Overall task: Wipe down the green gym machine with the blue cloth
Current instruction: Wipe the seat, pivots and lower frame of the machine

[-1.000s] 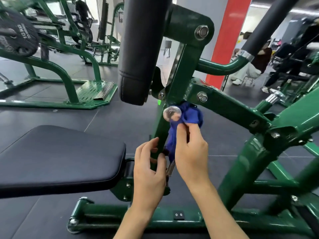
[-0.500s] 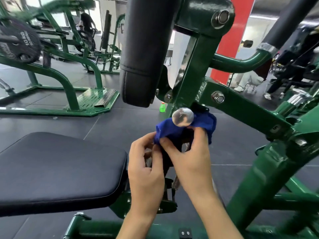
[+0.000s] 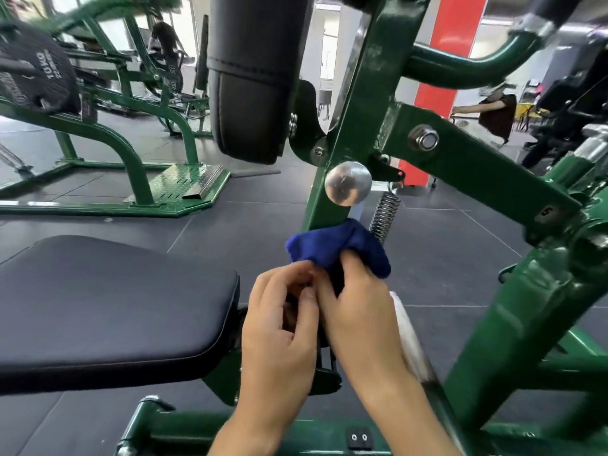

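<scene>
Blue cloth (image 3: pixel 339 251): it is bunched against the lower part of the upright post, just under the round metal knob (image 3: pixel 348 187) and just left of the spring (image 3: pixel 385 215).
Green gym machine (image 3: pixel 362 93): its upright post runs from the top of the view down behind the cloth, and a slanted beam with 1 big bolt (image 3: pixel 423 140) goes from it toward the near right.
Right hand (image 3: pixel 358 317): the fingers are curled and they grip the near edge of the cloth, with a dark fold of it hanging beside the thumb.
Left hand (image 3: pixel 279 330): the fingers are curled and the tips meet the lower left edge of the cloth. This part is blurred, so I cannot tell if the hand really pinches the cloth.
Seat pad (image 3: pixel 108 307): black, it lies flat at the near left, beside the left hand.
Back pad (image 3: pixel 256 77): black, it hangs upright at the top centre, left of the post.
Far left: another green machine stands on the dark floor, and it carries a black weight plate (image 3: pixel 33 77) marked 10KG.
Far right: a red column (image 3: pixel 454 44) stands behind the machine, and a person in a dark top (image 3: pixel 496 113) is near it, blurred.
</scene>
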Available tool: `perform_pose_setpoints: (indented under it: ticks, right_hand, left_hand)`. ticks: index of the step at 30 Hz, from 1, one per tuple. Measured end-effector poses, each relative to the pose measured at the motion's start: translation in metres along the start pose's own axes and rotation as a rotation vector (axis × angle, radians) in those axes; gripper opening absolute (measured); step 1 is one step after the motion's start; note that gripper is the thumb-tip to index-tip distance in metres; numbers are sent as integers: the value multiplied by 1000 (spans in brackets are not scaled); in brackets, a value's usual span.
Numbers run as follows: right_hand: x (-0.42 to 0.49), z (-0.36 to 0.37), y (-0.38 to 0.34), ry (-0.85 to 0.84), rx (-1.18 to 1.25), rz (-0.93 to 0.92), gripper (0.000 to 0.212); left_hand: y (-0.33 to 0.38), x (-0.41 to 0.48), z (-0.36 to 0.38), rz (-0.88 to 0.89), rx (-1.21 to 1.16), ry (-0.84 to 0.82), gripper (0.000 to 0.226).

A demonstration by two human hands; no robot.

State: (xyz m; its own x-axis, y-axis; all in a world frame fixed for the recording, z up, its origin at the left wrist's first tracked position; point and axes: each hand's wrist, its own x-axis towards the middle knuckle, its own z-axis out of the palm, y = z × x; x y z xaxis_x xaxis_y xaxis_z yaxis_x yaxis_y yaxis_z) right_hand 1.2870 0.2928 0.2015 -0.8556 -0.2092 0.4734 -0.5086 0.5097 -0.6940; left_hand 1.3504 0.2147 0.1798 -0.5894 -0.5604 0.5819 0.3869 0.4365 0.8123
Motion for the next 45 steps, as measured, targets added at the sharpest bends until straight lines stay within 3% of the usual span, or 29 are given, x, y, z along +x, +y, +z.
perform_pose_setpoints:
  ticks: [4, 7, 9, 13, 18, 26, 29, 32, 38, 42, 45]
  right_hand:
    - [29, -7, -17, 260, 77, -138, 43]
    - [25, -1, -5, 172, 39, -99, 53]
    - [5, 13, 10, 68, 56, -46, 49]
    - [-20, 29, 27, 112, 49, -27, 38]
    - [-30, 40, 37, 56, 49, 51, 48]
    - [-66, 66, 66, -303, -232, 152, 38]
    - [-56, 59, 65, -246, -119, 157, 35]
    - [-47, 53, 64, -170, -45, 145, 38]
    - [-66, 72, 72, -259, -199, 126, 42]
    - [-60, 64, 69, -214, -100, 106, 36]
    - [-55, 58, 66, -182, -79, 86, 45]
  left_hand:
    - [-7, -2, -4, 12, 51, -53, 39]
    - [-12, -5, -15, 74, 121, -62, 42]
    - [-16, -7, -21, 41, 123, -49, 42]
    - [-19, -14, -29, -53, 160, -134, 41]
    - [-17, -26, -34, -108, 233, -236, 43]
    - [-38, -40, -39, -176, 508, -404, 28]
    - [-45, -41, -37, -160, 595, -462, 21]
    - [-42, -39, -34, -102, 526, -413, 28]
    - [-57, -44, -36, -142, 585, -497, 28]
    - [-61, -44, -36, -65, 569, -456, 40]
    - [-59, -42, -33, -25, 540, -397, 38]
